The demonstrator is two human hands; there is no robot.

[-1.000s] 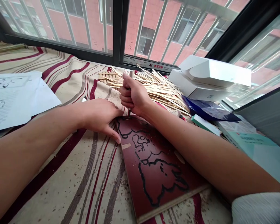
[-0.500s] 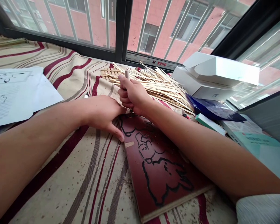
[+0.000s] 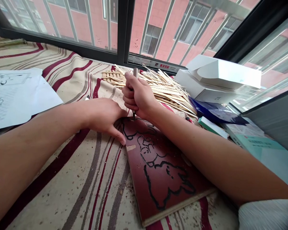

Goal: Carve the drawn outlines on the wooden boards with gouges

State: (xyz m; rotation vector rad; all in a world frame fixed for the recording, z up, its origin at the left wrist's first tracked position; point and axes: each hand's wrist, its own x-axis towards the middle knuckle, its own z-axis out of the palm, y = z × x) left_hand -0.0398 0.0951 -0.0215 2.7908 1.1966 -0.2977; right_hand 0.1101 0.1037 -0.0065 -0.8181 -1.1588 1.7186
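A dark red board [image 3: 158, 179] with black outlined animal figures lies at a slant on the striped cloth. My right hand [image 3: 139, 95] is wrapped round a thin upright carving tool [image 3: 135, 72], whose metal tip meets the board near its far end. Against the board's left edge rests my left hand [image 3: 108, 118], its thumb stretched along the side and apart from the palm. The other fingers of that hand point toward the board's far corner and are partly hidden. A small pale bare patch [image 3: 131, 147] shows near the left edge.
Thin wooden strips [image 3: 168, 89] are heaped by the window. A white box [image 3: 213, 80], a dark blue wrapper [image 3: 213, 111] and green-white books [image 3: 261, 143] stand or lie at right. Paper sheets with drawings [image 3: 16, 95] lie at left. Crumbs dot the striped cloth [image 3: 86, 191].
The tool in my right hand stands more upright, its top shifted slightly right and up. My left hand keeps its place by the board. The whole view has shifted slightly.
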